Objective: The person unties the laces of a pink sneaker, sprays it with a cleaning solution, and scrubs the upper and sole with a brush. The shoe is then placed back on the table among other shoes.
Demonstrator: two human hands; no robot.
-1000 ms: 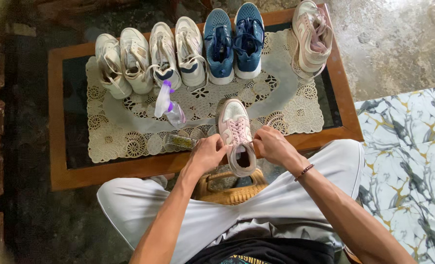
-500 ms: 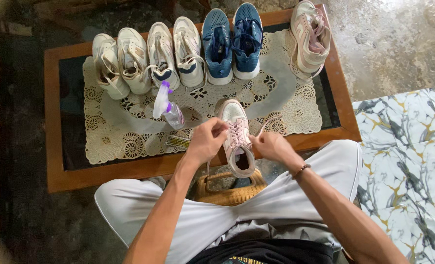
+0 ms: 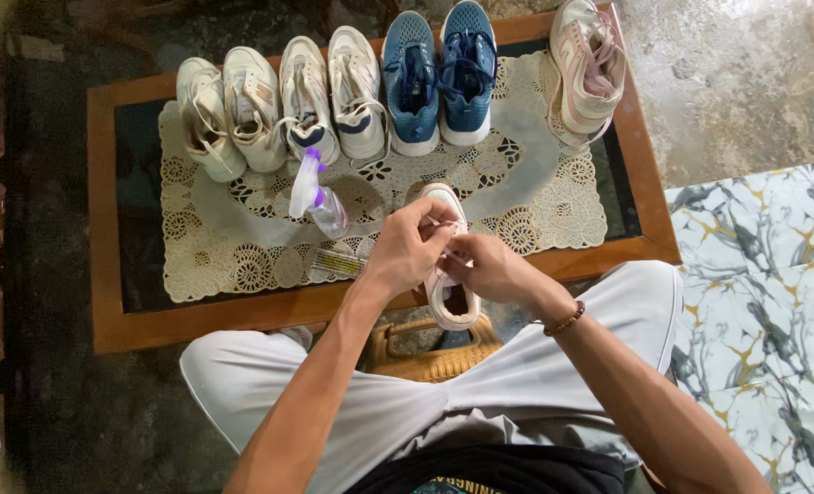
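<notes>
A pink and white sneaker lies at the near edge of the wooden table, toe pointing away from me. My left hand and my right hand meet over its middle and hide most of the upper. Both hands pinch the sneaker's pink laces, fingers closed. A beaded bracelet sits on my right wrist. A clear spray bottle with a purple nozzle lies on the lace mat left of my hands.
Along the table's far edge stand two cream sneakers, two white and navy ones, two blue ones and a pink one. A small brush lies by my left hand. A woven basket sits between my knees. Marbled cloth covers the right.
Both hands came together over the sneaker's middle from its two sides, drawing the laces inward. The shoe has stayed in place.
</notes>
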